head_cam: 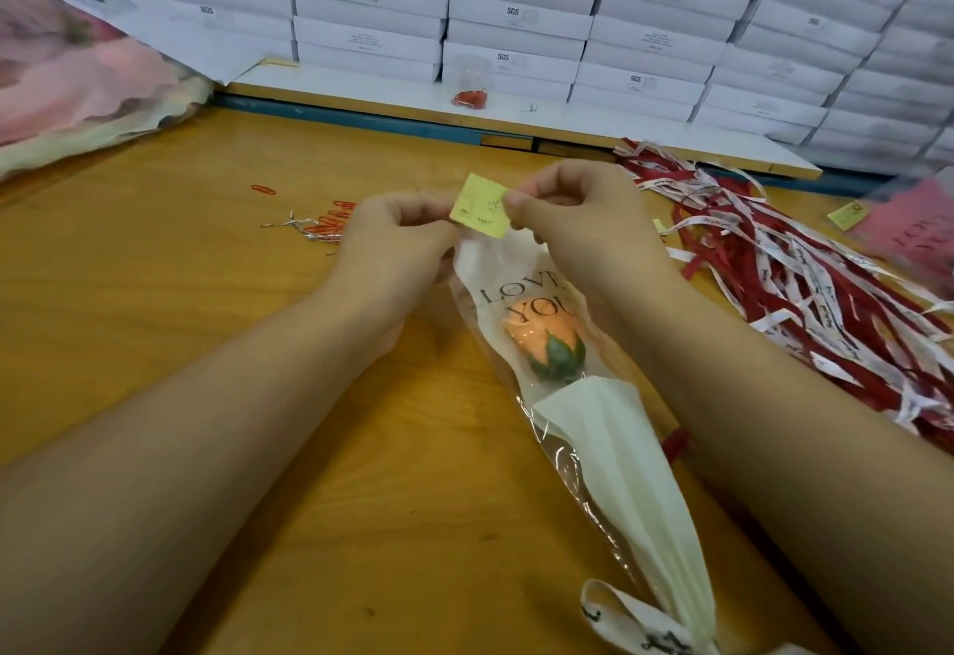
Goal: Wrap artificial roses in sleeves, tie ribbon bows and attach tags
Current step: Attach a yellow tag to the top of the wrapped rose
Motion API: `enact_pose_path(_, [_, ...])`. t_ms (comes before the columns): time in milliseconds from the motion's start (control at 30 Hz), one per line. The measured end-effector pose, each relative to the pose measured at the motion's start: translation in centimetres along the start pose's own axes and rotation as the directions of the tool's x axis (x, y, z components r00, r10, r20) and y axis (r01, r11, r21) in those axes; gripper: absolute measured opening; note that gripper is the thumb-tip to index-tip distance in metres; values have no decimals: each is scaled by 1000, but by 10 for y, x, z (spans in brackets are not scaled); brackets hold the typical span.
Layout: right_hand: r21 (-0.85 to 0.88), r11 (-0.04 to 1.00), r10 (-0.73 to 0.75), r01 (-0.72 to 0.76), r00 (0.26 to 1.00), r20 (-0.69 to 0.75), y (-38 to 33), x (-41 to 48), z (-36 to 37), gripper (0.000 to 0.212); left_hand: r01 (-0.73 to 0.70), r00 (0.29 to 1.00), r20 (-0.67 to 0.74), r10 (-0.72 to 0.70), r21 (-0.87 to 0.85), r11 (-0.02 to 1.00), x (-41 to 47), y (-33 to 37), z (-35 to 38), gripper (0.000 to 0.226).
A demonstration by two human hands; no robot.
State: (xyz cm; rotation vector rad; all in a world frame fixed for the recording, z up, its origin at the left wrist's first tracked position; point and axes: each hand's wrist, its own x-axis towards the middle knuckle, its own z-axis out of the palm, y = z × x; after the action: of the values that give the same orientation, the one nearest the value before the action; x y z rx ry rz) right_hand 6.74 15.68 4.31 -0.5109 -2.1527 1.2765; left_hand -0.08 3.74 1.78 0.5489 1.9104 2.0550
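The ribbon bow [627, 618] at six o'clock closed the light, slippery sleeve [619, 448] lying on the table [206, 293], while at twelve o'clock the left hand [392, 246] and right hand [578, 220] pinched the flimsy yellow tag [480, 207] by its side edges, probably the safest hold.

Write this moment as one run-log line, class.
stage: tagging | left hand: pinches yellow tag | right hand: pinches same tag | rose: in sleeve | ribbon bow: tied

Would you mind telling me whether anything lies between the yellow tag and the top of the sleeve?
Nothing visible does. The left hand and right hand pinch the yellow tag just above the top of the sleeve; paper clips lie off to its left, ribbons to its right.
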Motion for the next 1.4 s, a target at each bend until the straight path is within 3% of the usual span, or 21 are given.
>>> enact_pose_path(100, [29, 999, 46, -45, 999, -6, 2, -1, -1, 8, 45, 999, -1, -45, -36, 998, 0, -1, 2, 32])
enact_pose_path(233, [84, 989, 115, -120, 992, 59, 2, -3, 0, 8, 54, 998, 30, -52, -96, 994, 0, 0, 3, 21])
enact_pose_path(467, [-101, 991, 101, -87, 984, 147, 4, -2, 1, 15, 16, 1000, -4, -16, 2, 1000, -3, -2, 0, 25])
enact_pose_path(667, [-78, 997, 1, 11, 988, 154, 6, 4, 0, 17, -33, 999, 20, 31, 82, 996, -1, -2, 1, 12])
enact_pose_path(767, [-120, 992, -22, 46, 980, 196, 10, 6, 0, 21, -55, 998, 22, 53, 79, 995, -1, -4, 1, 24])
enact_pose_path(900, [-98, 993, -49, 62, 991, 128, 12, 7, -4, 9, -91, 995, 57, 86, 88, 992, -1, -3, 0, 41])
enact_pose_path(1267, [-53, 993, -92, 104, 976, 196, 13, 11, -14, 1, -106, 990, 102, 96, 107, 989, -2, -3, 1, 16])
enact_pose_path(1400, [-57, 986, -139, 156, 965, 222, 13, 11, -16, 8, -127, 988, 102, 114, 122, 984, 0, -5, 0, 12])
